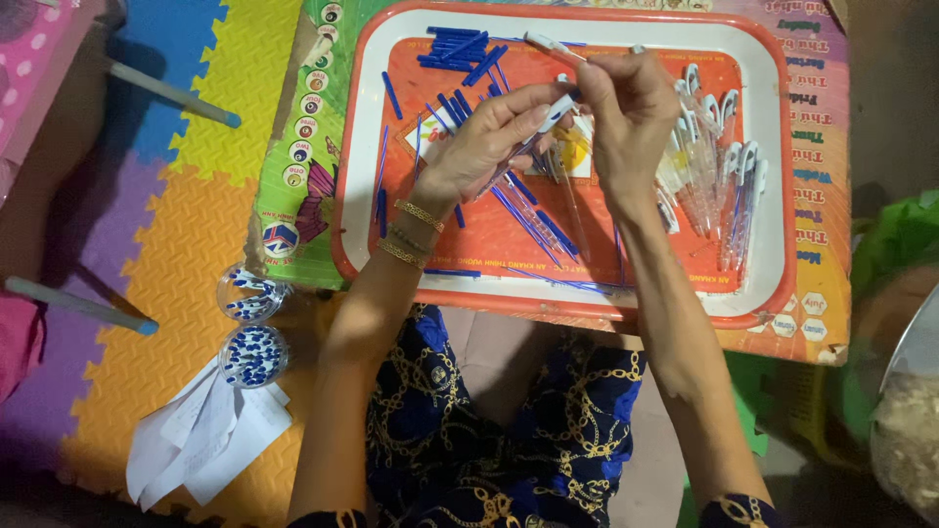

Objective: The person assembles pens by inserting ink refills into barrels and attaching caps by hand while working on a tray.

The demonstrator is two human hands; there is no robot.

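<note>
Our left hand [484, 147] is clamped on a clear pen barrel [528, 147] with a white and blue end, held slantwise above the middle of the orange tray [364, 147]. Our right hand [631, 122] has its fingertips pinched together at that same upper end, and a second white-tipped piece [550, 44] sticks out above it; we cannot tell whether it is gripped or only resting there. We judge that a slip here could drop the barrel among the loose blue refills [460, 49] lying across the tray, since the pinch is narrow and the parts are smooth. Along the tray's right side lie finished clear pens [719, 176] with white clips. Just left of the tray's lower corner, on the foam floor mat [186, 235], stand two small clear cups [252, 328] holding little blue pieces, with white papers [210, 440] below them.
</note>
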